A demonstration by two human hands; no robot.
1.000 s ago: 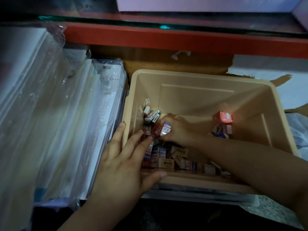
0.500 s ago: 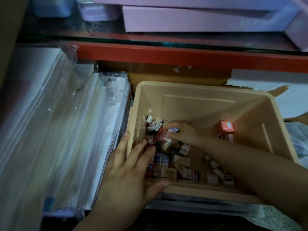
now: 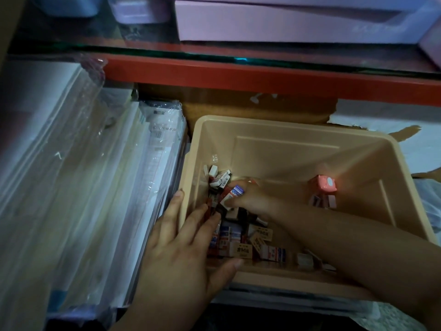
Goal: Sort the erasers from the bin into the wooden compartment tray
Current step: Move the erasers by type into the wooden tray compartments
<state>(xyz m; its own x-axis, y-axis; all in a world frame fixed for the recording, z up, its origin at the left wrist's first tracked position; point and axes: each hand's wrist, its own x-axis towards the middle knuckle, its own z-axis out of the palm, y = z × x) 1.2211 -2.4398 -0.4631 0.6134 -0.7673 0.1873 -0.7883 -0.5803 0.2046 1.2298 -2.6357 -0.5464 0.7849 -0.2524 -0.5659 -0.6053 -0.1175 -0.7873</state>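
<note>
A beige plastic bin (image 3: 286,130) sits under a red shelf edge. Several small erasers (image 3: 241,244) in paper sleeves lie heaped in its left and near parts. My right hand (image 3: 248,199) reaches down into the bin and is closed around a bunch of erasers, one red, white and blue eraser (image 3: 235,193) showing between its fingers. My left hand (image 3: 183,254) rests on the bin's near left corner, fingers spread over the rim, thumb along the front wall. A pink eraser (image 3: 324,185) stands at the right inside. The wooden compartment tray is not in view.
Stacks of plastic-wrapped paper (image 3: 83,187) fill the space left of the bin. The red shelf edge (image 3: 262,75) with a glass top runs across above, carrying pale pink boxes (image 3: 286,22). Brown cardboard (image 3: 238,108) lies behind the bin.
My right hand has gathered erasers in the bin's left part and shifted a little. My left hand stays on the bin's corner. The view has tilted up slightly.
</note>
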